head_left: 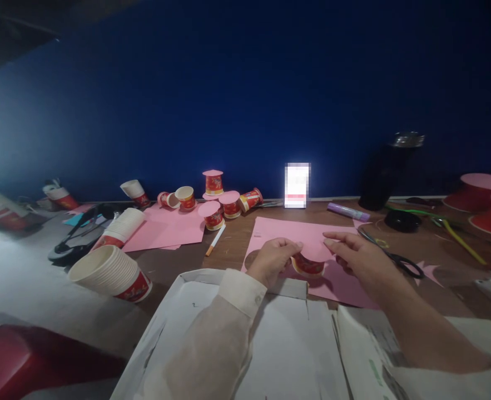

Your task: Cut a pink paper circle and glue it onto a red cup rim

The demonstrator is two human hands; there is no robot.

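My left hand (273, 258) grips a small red paper cup (307, 266) from its left side. A pink paper disc (313, 250) covers the cup's top. Fingers of my right hand (360, 255) press on the disc and cup from the right. Both hands hover just above a pink paper sheet (299, 230) with round holes cut out of it, lying on the wooden table (237, 244).
Black scissors (397, 260) and a purple glue stick (347, 211) lie right of the sheet. Several pink-capped cups (222, 208) stand at the back. A stack of cups (112, 272) lies at left. A white open box (270, 333) sits in front of me; a lit phone (297, 185) leans on the wall.
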